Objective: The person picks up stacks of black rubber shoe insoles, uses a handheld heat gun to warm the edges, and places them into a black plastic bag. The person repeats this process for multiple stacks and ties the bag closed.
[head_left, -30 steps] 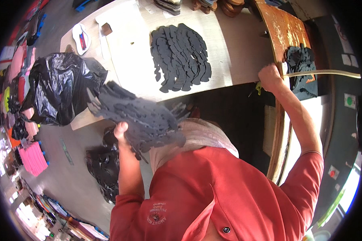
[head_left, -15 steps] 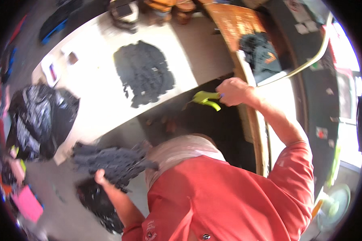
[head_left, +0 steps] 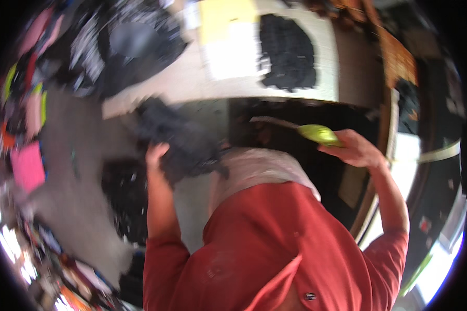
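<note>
green-handled tool (head_left: 319, 135) has moved away from wooden ledge (head_left: 394, 103), black bag (head_left: 129, 67) overlapping table (head_left: 197, 85).

Left hand (head_left: 155, 157) gripping, thumb (head_left: 162, 149) uppermost, left forearm (head_left: 163, 210) stretched forward, right hand (head_left: 359, 149) curled, angled inward

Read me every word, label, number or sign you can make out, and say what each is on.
None can be read.
Red shirt: faint chest print, too blurred to read.
Small sign with a red mark, dark wall at right: too small and blurred.
Yellow-green tool in the right hand: any lettering is too blurred.
</note>
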A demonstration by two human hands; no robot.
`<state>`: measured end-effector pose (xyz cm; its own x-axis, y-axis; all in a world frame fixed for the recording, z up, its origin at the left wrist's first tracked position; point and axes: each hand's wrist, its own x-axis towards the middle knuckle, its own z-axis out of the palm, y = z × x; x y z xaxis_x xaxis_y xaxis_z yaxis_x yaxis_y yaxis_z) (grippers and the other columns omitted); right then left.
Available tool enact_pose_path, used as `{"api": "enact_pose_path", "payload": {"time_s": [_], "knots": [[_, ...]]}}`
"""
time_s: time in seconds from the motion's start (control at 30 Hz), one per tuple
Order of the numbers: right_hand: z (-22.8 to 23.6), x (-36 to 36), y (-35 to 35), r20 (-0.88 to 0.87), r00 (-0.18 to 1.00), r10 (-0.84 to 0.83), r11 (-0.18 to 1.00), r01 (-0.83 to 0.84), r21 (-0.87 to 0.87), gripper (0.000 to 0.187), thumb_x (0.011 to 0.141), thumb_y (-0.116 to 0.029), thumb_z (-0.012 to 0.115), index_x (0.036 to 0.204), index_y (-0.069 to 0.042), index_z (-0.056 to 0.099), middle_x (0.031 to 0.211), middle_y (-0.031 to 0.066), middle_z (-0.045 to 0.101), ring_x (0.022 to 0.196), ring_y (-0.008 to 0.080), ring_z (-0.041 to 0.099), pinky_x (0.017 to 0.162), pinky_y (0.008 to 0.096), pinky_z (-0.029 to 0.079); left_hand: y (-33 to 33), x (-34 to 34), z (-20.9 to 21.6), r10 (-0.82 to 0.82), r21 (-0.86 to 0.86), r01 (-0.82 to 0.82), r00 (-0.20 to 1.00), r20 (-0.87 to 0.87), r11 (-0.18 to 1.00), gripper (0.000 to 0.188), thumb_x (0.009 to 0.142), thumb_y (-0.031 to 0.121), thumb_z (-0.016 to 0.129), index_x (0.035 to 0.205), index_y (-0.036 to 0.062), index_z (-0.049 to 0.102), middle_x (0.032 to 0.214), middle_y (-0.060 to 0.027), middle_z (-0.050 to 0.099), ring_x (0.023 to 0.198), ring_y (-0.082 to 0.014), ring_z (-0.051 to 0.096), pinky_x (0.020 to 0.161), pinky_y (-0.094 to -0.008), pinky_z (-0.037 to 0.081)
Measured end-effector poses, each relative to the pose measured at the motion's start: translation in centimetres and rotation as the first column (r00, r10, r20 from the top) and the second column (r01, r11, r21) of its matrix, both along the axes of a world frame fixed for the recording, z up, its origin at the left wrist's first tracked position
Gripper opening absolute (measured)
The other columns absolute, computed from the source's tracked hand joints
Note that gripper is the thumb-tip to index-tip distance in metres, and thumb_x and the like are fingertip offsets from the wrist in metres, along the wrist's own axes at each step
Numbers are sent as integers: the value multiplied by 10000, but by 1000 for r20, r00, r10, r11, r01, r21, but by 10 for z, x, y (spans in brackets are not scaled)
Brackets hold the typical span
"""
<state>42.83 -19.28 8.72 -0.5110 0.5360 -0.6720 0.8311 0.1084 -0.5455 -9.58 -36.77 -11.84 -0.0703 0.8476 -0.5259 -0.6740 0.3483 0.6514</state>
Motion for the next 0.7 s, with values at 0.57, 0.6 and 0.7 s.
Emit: {"api": "enact_pose_path", "payload": {"time_s": [0.57, 0.6, 0.7], "knots": [[65, -161, -3, 17, 986, 167, 984, -168, 64, 291, 886, -153, 807, 1129, -4, 749, 763, 128, 721, 612, 170, 647, 632, 357, 511, -94, -38, 89, -504, -139, 496, 864, -23, 857, 704, 624, 31, 850, 1291, -3, 628, 1138, -47, 699, 1047, -193, 650, 929, -337, 524], [64, -166, -3, -9, 966, 259, 966, -259, 10, 291, 889, -161, 805, 1129, -6, 750, 763, 127, 721, 614, 164, 646, 637, 353, 513, -94, -31, 89, -571, -100, 567, 820, -25, 818, 673, 637, 28, 846, 1276, -4, 635, 1123, -44, 701, 1030, -188, 650, 918, -337, 526], [67, -175, -1, 4, 934, 356, 927, -353, -129, 300, 893, -206, 805, 1114, -9, 751, 746, 122, 717, 605, 151, 643, 642, 335, 526, -97, -14, 88, -648, -113, 662, 749, 137, 741, 610, 665, 13, 847, 1245, -5, 660, 1102, -62, 706, 1001, -195, 655, 893, -346, 535]]}}
